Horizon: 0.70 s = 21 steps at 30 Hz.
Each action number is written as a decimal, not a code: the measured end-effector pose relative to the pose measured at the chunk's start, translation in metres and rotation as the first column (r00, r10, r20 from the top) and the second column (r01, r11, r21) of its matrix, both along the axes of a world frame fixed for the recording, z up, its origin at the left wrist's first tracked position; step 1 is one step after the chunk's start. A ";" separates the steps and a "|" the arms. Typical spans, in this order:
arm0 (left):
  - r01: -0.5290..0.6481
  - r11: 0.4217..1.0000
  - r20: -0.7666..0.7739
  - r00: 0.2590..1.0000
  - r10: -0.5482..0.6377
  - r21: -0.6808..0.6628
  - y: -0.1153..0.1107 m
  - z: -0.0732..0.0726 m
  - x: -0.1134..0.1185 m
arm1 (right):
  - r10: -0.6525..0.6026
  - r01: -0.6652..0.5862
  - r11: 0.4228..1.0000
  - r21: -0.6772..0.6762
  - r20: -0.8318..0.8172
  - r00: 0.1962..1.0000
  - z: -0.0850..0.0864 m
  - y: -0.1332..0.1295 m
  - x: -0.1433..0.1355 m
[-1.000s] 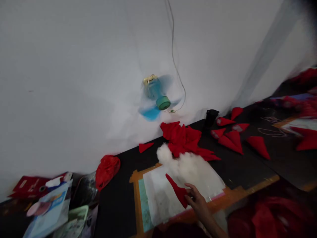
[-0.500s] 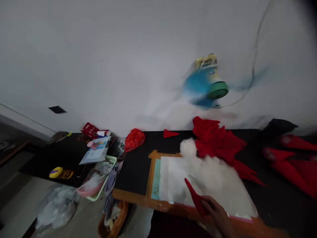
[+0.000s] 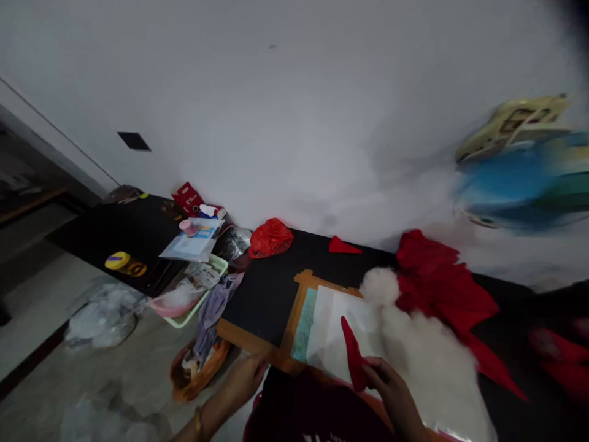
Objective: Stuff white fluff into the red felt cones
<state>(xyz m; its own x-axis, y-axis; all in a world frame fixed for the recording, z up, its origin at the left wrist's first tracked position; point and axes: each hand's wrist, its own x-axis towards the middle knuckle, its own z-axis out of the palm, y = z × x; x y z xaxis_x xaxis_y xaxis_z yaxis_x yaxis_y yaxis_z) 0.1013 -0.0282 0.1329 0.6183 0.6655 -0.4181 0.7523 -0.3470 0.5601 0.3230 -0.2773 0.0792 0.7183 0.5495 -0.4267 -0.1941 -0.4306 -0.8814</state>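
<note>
My right hand [image 3: 385,382] pinches the wide lower end of a red pointed cloth piece [image 3: 352,350], whose narrow tip points up and away over the white sheet [image 3: 340,307]. My left hand [image 3: 246,376] is at the table's front edge, by the brown tape [image 3: 285,359]. Its fingers look closed, and what they hold, if anything, is hidden. White fluffy stuffing [image 3: 418,344] lies in a heap on the sheet, to the right of the held piece. Behind it is a pile of red cloth pieces [image 3: 446,294].
A single red piece [image 3: 343,247] and a red plastic bag [image 3: 271,238] lie along the wall. Left stand a green basket [image 3: 221,268], an orange-lined bin [image 3: 184,383] and a yellow-lidded jar [image 3: 124,263]. A blurred, spinning blue fan [image 3: 501,184] is at upper right.
My view has turned left, so the scene shifts right. My left hand has come into view at the table's front edge. The right hand still holds the red piece, now more upright.
</note>
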 end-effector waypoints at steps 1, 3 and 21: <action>0.050 0.995 0.064 0.997 -0.045 -0.090 -0.003 -0.005 0.016 | 0.010 -0.010 1.000 0.009 -0.003 1.000 0.006 0.008 -0.003; 0.143 0.956 0.252 0.965 -0.076 -0.257 -0.015 -0.009 0.055 | 0.027 -0.027 1.000 0.014 0.000 1.000 0.017 0.024 -0.006; 0.332 0.858 0.547 0.834 -0.073 -0.392 -0.066 -0.027 0.087 | 0.169 -0.167 0.985 0.030 -0.068 0.983 0.061 0.076 -0.014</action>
<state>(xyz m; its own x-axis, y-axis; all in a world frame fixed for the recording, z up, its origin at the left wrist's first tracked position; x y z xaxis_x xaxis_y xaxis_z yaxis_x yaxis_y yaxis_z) 0.1885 -0.0940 0.1061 0.9207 0.3139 -0.2321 0.2657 -0.0682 0.9616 0.3086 -0.2014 0.1405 0.5837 0.6706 -0.4579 -0.1824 -0.4412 -0.8787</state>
